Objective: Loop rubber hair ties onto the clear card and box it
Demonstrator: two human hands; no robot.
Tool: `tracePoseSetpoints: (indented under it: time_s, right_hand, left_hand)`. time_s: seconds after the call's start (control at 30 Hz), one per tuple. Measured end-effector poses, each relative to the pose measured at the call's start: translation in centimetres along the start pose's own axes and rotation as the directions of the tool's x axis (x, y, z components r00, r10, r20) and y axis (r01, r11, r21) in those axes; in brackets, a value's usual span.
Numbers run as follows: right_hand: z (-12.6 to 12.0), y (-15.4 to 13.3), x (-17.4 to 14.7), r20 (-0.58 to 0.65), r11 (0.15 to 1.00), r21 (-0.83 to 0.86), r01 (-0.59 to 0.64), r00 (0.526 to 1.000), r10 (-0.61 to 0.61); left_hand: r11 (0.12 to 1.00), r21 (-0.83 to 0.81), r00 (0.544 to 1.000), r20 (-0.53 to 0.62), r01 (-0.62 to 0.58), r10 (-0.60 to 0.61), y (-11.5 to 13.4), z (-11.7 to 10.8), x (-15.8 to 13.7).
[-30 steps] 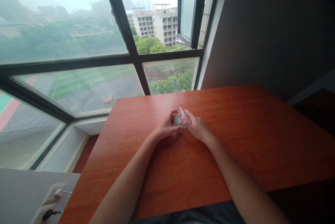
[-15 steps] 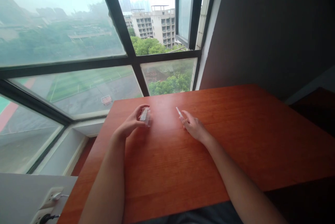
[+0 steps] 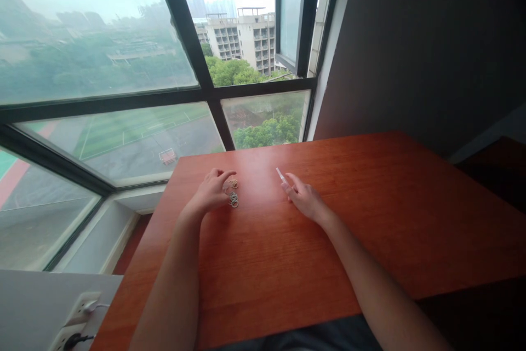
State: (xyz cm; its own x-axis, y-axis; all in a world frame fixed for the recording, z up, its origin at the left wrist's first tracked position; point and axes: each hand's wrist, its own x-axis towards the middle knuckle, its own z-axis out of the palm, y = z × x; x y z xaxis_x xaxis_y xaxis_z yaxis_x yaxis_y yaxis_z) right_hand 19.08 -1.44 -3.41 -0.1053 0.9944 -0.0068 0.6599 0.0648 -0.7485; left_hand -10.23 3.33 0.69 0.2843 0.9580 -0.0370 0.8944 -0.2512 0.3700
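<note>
My left hand (image 3: 211,191) is over the left part of the table, its thumb and forefinger curved around a clear plastic box (image 3: 226,188) that barely shows. By the fingertips are several small gold-coloured rings (image 3: 233,183) and several silvery rings (image 3: 234,199). I cannot tell whether the rings lie inside the clear box or on the table. My right hand (image 3: 303,197) rests on its side to the right, closed on a thin white strip (image 3: 281,174) that points up and away. The strip's lower end is hidden by the fingers.
The reddish-brown wooden table (image 3: 263,263) reaches to a large window (image 3: 213,91) at the back left. One window pane (image 3: 290,17) is swung open. A dark wall (image 3: 411,55) rises on the right. Plugged sockets (image 3: 84,310) are at lower left.
My left hand has turned over and come lower, and the tilted clear box it held is now mostly hidden. Gold and silvery rings have come into sight. My right hand has hardly moved.
</note>
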Motion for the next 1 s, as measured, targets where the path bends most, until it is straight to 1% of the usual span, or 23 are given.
tracePoseSetpoints:
  time_s: [0.07,0.17,0.23,0.33,0.4,0.53,0.73,0.83,0.93,1.0]
  right_hand:
    - [0.0,0.0,0.0,0.005,1.0,-0.005,-0.002,1.0,0.002]
    - [-0.1,-0.2,0.0,0.014,1.0,-0.014,-0.003,1.0,0.003]
    - [-0.2,-0.3,0.0,0.016,1.0,-0.022,0.003,1.0,-0.003]
    - [-0.2,-0.3,0.0,0.015,0.999,-0.034,0.005,1.0,-0.004]
    - [-0.2,-0.4,0.0,0.017,0.999,-0.038,0.003,1.0,-0.003]
    - [-0.2,-0.4,0.0,0.019,0.999,-0.047,0.011,1.0,-0.01]
    - [-0.2,-0.4,0.0,0.024,0.998,-0.057,0.001,1.0,0.001]
    - [-0.2,-0.4,0.0,0.024,0.998,-0.064,0.001,1.0,0.001]
    - [-0.1,-0.3,0.0,0.02,0.998,-0.064,0.011,1.0,-0.01]
    - [-0.1,-0.3,-0.1,0.021,0.998,-0.063,0.017,1.0,-0.016]
  left_hand:
    - [0.995,-0.091,0.999,-0.028,0.037,-0.039,-0.4,-0.4,0.0]
    - [0.948,-0.311,0.995,-0.051,0.063,-0.083,-0.5,-1.1,-0.3]
    - [0.878,-0.476,0.996,-0.035,0.057,-0.083,-0.3,-1.4,-0.6]
    - [0.763,-0.638,0.995,0.054,0.099,-0.084,0.2,-1.7,-1.1]
    - [0.721,-0.678,0.99,0.114,0.141,-0.087,0.4,-1.9,-1.3]
    - [0.689,-0.707,0.983,0.174,0.161,-0.051,0.3,-2.2,-1.5]
    - [0.672,-0.729,0.99,0.135,0.126,-0.04,0.2,-2.6,-1.5]
    - [0.655,-0.743,0.988,0.146,0.137,-0.041,0.4,-2.6,-1.6]
    - [0.597,-0.79,0.988,0.15,0.141,-0.036,0.3,-2.6,-1.7]
    - [0.538,-0.835,0.992,0.119,0.117,-0.031,0.1,-2.5,-1.6]
